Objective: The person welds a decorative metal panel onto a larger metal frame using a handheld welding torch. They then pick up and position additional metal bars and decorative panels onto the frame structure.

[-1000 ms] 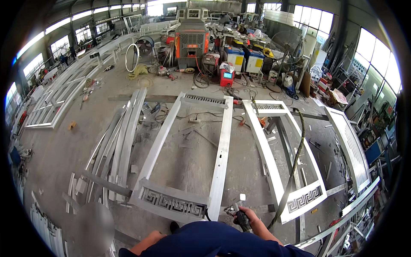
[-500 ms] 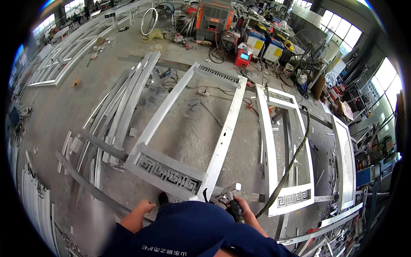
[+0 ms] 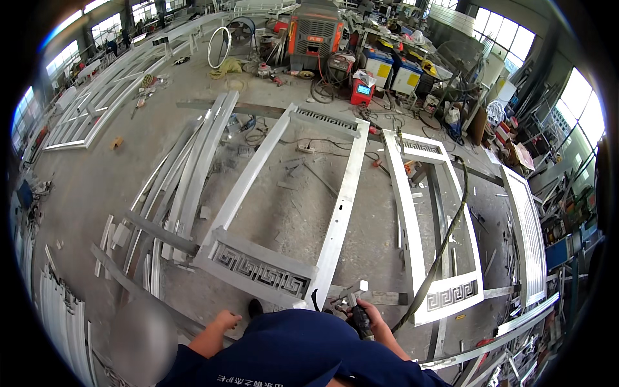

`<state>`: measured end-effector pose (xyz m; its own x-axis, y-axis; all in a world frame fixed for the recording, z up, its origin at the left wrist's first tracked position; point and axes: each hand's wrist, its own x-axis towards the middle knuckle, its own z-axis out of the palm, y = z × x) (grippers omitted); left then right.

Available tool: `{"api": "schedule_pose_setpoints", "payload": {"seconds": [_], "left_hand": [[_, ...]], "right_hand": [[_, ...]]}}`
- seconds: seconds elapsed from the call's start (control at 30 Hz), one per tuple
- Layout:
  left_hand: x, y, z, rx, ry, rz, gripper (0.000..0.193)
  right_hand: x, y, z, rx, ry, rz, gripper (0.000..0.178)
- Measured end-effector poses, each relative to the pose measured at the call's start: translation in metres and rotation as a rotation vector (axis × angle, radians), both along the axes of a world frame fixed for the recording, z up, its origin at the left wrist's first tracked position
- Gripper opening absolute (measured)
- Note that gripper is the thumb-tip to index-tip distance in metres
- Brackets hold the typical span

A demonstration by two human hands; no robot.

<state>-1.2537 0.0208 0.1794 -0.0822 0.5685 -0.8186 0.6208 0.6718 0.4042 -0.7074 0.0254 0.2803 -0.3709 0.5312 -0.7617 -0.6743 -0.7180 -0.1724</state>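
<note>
My right hand (image 3: 373,315) is closed around a dark, gun-like hand tool (image 3: 362,324) with a silver metal head; its exact kind I cannot make out. The tool is beside the near right corner of a silver metal frame (image 3: 343,205), apart from it as far as I can see. At the frame's near end is a panel (image 3: 258,272) with a Greek-key pattern. My left hand (image 3: 227,320) hangs near the panel's left side, its fingers loosely curled with nothing visible in them. A thick dark hose (image 3: 442,248) runs down toward my right side.
A second white frame (image 3: 406,238) lies to the right, with a ribbed panel (image 3: 525,235) beyond it. Long metal bars (image 3: 205,161) are stacked at left. Far back stand an orange-and-grey machine (image 3: 316,35) and a red box (image 3: 362,90) with a screen. Cables and scraps litter the floor.
The view has shifted slightly, so the frames sit a little lower in it. Both hands are nearly where they were, the right one still holding the tool.
</note>
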Motion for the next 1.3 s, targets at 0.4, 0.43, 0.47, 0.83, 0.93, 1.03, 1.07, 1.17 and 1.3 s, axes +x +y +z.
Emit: {"api": "schedule_pose_setpoints", "payload": {"seconds": [0.4, 0.43, 0.47, 0.83, 0.93, 1.03, 1.07, 1.17, 1.3], "left_hand": [[-0.008, -0.009, 0.017, -0.068, 0.120, -0.158, 0.050], [-0.009, -0.010, 0.020, -0.053, 0.122, -0.157, 0.050], [-0.009, -0.013, 0.023, -0.039, 0.124, -0.156, 0.051], [0.004, -0.012, 0.047, -0.001, 0.128, -0.181, 0.052], [0.005, -0.010, 0.051, -0.014, 0.115, -0.162, 0.052], [0.003, -0.008, 0.050, -0.024, 0.104, -0.143, 0.052], [0.000, -0.009, 0.046, -0.016, 0.096, -0.130, 0.052], [-0.007, -0.010, 0.038, 0.004, 0.128, -0.120, 0.052], [0.007, -0.001, 0.058, -0.028, 0.133, -0.132, 0.051]], "right_hand": [[-0.001, -0.002, -0.012, -0.050, 0.031, -0.046, 0.047], [-0.002, -0.002, -0.010, -0.051, 0.043, -0.037, 0.048], [-0.004, 0.000, -0.010, -0.051, 0.055, -0.027, 0.048], [0.000, 0.002, -0.022, -0.002, 0.077, -0.038, 0.045], [0.001, 0.001, -0.025, 0.004, 0.022, -0.025, 0.045], [0.004, 0.000, -0.029, -0.012, 0.043, -0.022, 0.042], [0.005, 0.001, -0.030, -0.020, 0.069, -0.025, 0.040], [0.001, 0.003, -0.025, 0.008, 0.027, -0.008, 0.041], [0.001, 0.001, -0.013, -0.014, 0.002, -0.011, 0.046]]}}
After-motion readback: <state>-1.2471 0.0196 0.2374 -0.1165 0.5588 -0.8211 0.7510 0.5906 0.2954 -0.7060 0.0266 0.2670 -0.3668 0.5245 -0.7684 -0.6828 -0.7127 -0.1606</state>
